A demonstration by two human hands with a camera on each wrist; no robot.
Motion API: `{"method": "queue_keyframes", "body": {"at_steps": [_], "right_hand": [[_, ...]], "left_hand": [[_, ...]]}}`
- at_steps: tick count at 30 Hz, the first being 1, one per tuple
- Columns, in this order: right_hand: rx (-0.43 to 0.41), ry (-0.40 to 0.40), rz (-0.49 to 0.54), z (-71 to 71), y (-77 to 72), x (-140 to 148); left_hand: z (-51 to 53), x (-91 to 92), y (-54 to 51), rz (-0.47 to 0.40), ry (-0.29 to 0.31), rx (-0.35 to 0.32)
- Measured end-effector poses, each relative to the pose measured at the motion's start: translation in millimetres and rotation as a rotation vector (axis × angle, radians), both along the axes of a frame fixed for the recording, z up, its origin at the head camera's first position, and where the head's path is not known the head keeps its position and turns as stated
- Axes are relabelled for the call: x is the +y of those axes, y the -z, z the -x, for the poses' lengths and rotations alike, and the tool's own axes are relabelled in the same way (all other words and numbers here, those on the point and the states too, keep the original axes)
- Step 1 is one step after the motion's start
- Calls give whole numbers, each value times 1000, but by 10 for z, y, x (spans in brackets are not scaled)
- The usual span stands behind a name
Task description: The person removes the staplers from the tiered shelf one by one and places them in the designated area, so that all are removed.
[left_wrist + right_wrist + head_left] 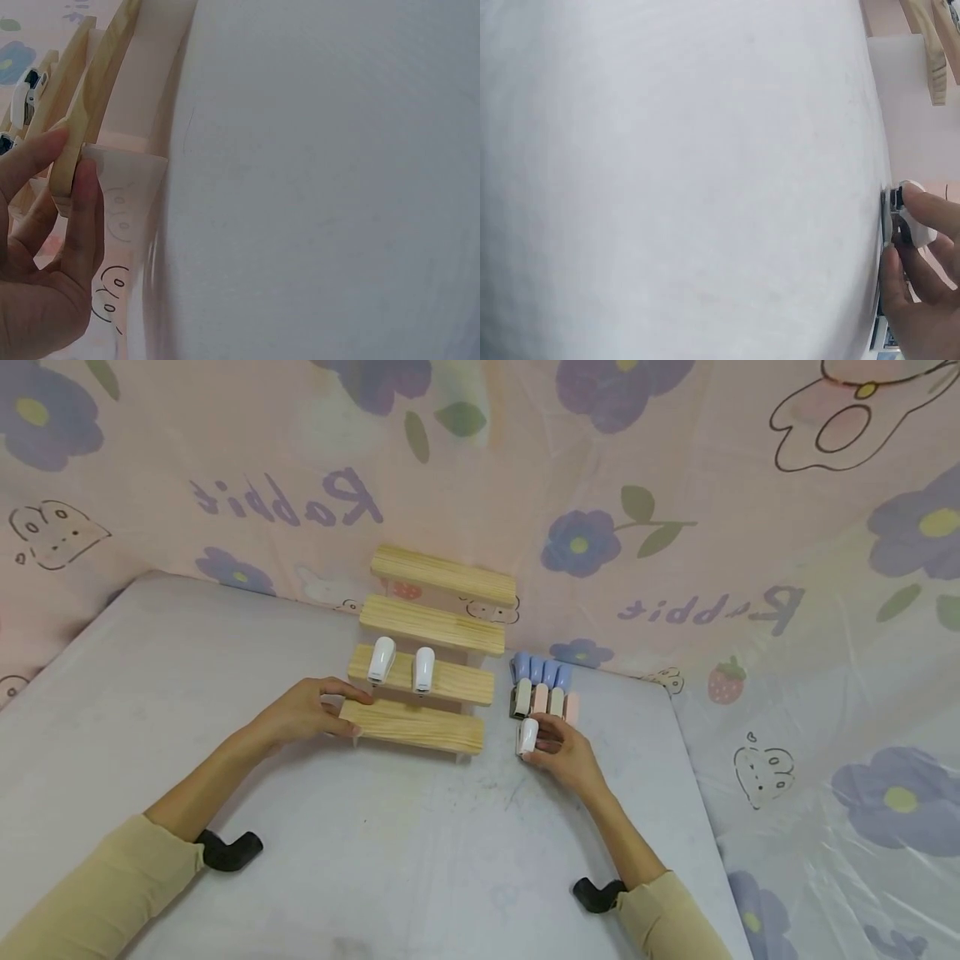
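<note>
My left hand point(311, 714) grips the left end of the lowest board of a stepped wooden shelf point(412, 727); the left wrist view shows thumb and fingers pinching that board. Two white mini staplers point(382, 661) stand side by side on the second board from the bottom. To the right of the shelf, my right hand point(566, 756) holds another white mini stapler point(528, 737) between thumb and fingers. In the right wrist view this stapler point(919, 229) is at the tabletop, with its metal base toward the surface.
Behind the right hand stand rows of mini staplers: blue ones point(536, 669) at the back, grey and pink ones point(522, 699) in front. A patterned curtain point(465, 468) hangs behind the white table point(360, 860). A black curved piece point(232, 852) sticks out at each wrist.
</note>
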State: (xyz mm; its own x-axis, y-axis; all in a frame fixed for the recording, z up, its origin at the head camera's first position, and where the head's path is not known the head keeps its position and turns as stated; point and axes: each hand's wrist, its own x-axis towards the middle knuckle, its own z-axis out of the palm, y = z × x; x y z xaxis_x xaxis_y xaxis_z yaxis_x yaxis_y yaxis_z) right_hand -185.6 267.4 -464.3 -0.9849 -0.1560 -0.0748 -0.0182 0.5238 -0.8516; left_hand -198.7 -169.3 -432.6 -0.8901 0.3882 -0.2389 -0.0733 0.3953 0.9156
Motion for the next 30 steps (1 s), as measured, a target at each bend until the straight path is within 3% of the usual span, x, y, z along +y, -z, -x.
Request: {"method": "queue_keyframes", "body": {"at_steps": [11, 14, 22, 30], "right_hand": [[3, 1, -4, -10, -28, -24], [53, -7, 8, -28, -88, -32], [226, -12, 38, -88, -514, -178], [345, -64, 182, -22, -589, -295]], "left_hand": [[-5, -4, 9, 7, -4, -1], [-8, -4, 22, 3, -2, 1], [-7, -3, 43, -36, 8, 5], [-5, -11, 20, -34, 13, 5]]}}
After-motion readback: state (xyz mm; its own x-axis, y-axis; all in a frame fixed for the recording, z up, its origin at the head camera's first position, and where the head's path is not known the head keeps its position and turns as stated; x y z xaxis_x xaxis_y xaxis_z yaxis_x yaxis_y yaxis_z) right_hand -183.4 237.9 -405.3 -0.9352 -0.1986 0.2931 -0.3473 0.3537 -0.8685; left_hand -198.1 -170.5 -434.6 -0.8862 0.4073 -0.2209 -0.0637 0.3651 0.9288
